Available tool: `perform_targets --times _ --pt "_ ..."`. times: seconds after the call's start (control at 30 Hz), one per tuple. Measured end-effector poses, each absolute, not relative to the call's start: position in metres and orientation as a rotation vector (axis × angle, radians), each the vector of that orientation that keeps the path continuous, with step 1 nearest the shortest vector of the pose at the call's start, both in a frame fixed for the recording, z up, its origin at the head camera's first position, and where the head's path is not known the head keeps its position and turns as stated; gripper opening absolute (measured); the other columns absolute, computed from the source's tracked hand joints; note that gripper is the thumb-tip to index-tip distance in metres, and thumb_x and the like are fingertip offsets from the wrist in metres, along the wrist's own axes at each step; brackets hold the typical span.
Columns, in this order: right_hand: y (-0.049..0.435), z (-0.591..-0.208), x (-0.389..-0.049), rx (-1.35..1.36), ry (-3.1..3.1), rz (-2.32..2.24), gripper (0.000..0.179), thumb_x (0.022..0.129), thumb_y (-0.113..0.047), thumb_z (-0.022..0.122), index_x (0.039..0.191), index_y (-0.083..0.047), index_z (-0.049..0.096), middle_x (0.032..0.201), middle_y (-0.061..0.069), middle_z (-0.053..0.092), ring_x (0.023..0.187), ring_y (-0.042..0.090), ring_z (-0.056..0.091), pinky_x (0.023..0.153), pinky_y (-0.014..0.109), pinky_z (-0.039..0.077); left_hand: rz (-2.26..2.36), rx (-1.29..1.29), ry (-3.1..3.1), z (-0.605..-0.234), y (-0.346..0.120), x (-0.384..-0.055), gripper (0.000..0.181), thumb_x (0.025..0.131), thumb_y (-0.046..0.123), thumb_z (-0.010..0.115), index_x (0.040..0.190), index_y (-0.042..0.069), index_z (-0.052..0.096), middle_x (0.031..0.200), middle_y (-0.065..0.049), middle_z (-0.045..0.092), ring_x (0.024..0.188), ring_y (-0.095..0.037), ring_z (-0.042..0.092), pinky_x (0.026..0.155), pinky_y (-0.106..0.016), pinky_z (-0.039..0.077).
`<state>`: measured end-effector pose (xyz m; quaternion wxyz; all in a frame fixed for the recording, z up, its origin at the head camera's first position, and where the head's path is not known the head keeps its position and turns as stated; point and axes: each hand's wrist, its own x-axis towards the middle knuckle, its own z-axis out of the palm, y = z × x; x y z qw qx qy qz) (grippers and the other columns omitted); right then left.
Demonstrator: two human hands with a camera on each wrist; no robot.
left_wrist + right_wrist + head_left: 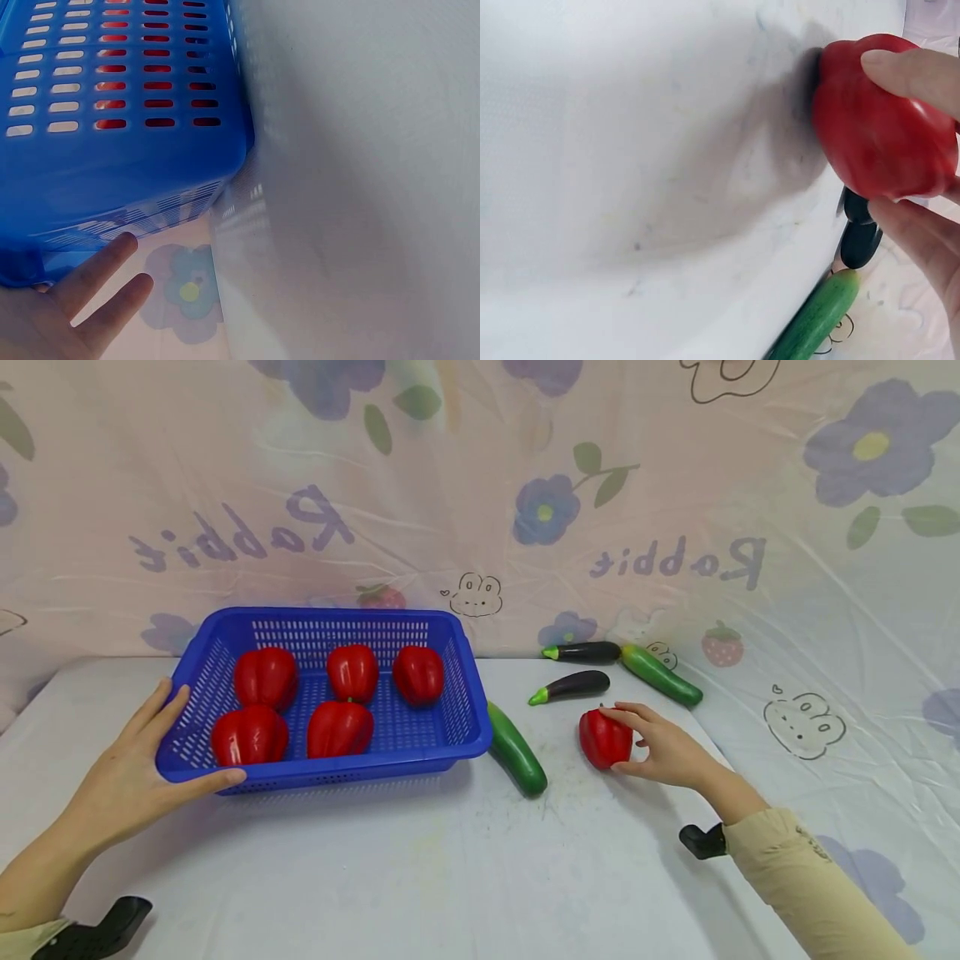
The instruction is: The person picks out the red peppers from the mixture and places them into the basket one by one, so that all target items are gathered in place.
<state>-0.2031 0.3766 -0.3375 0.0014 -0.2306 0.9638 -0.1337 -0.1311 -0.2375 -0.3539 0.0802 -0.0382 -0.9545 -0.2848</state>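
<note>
With thumb and fingertips, my right hand (pixel 670 752) pinches a glossy red bell pepper (pixel 600 739) at the right of the table. The right wrist view shows the thumb on one side of this pepper (pixel 881 127) and fingers on the other. At the left, my left hand (pixel 138 777) touches the near left corner of a blue plastic basket (pixel 420 760). Its thumb lies along the front rim and its fingers spread straight beside the left wall; the left wrist view shows two fingers (pixel 101 274) there. Several red bell peppers (pixel 341 728) lie inside the basket.
A cucumber (pixel 517 752) lies against the basket's right side. Farther back are an eggplant (pixel 573 686), a second eggplant (pixel 588 652) and another cucumber (pixel 660 675), the last two end to end. A printed cloth (pixel 420 485) hangs behind the white table (pixel 450 877).
</note>
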Motion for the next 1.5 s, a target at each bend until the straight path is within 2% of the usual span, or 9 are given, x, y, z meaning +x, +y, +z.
perform_targets --times 0.1,0.6,0.87,1.1,1.5 --pt "0.374 -0.338 -0.203 -0.73 3.027 -0.412 0.077 0.073 -0.017 0.083 0.141 -0.015 0.047 0.139 0.017 0.043 0.112 0.033 0.055 0.078 0.045 0.06 -0.862 -0.115 -2.855 -0.354 -0.237 -0.131 0.115 0.075 0.049 0.075 0.154 0.008 0.003 0.161 -0.015 -0.011 0.139 -0.057 0.003 0.086 -0.083 0.022" --pt "0.356 -0.332 -0.207 -0.85 3.058 -0.4 0.077 0.073 -0.017 0.083 0.141 -0.017 0.048 0.139 0.015 0.043 0.111 0.032 0.057 0.08 0.045 0.059 -0.873 -0.12 -2.846 -0.354 -0.236 -0.133 0.115 0.074 0.049 0.076 0.155 0.009 0.003 0.161 -0.014 -0.01 0.14 -0.056 0.004 0.088 -0.082 0.022" --pt "0.336 -0.319 -0.212 -0.886 3.037 -0.446 0.079 0.072 -0.017 0.084 0.142 -0.016 0.047 0.143 0.016 0.04 0.111 0.031 0.058 0.079 0.041 0.06 -0.875 -0.115 -2.841 -0.354 -0.236 -0.132 0.115 0.074 0.049 0.076 0.154 0.009 0.004 0.161 -0.013 -0.01 0.14 -0.056 0.004 0.087 -0.083 0.023" --pt "0.325 -0.312 -0.217 -1.015 3.042 -0.499 0.078 0.072 -0.015 0.084 0.14 -0.013 0.048 0.141 0.017 0.042 0.116 0.033 0.054 0.079 0.041 0.06 -0.871 -0.115 -2.848 -0.354 -0.235 -0.132 0.115 0.074 0.05 0.075 0.154 0.008 0.004 0.161 -0.014 -0.01 0.14 -0.056 0.003 0.086 -0.082 0.024" --pt "0.303 -0.297 -0.223 -1.135 3.047 -0.563 0.078 0.071 -0.016 0.085 0.14 -0.012 0.049 0.14 0.015 0.044 0.115 0.029 0.054 0.079 0.038 0.06 -0.867 -0.105 -2.847 -0.355 -0.238 -0.131 0.115 0.074 0.05 0.075 0.154 0.007 0.004 0.161 -0.014 -0.011 0.139 -0.057 0.004 0.087 -0.082 0.024"
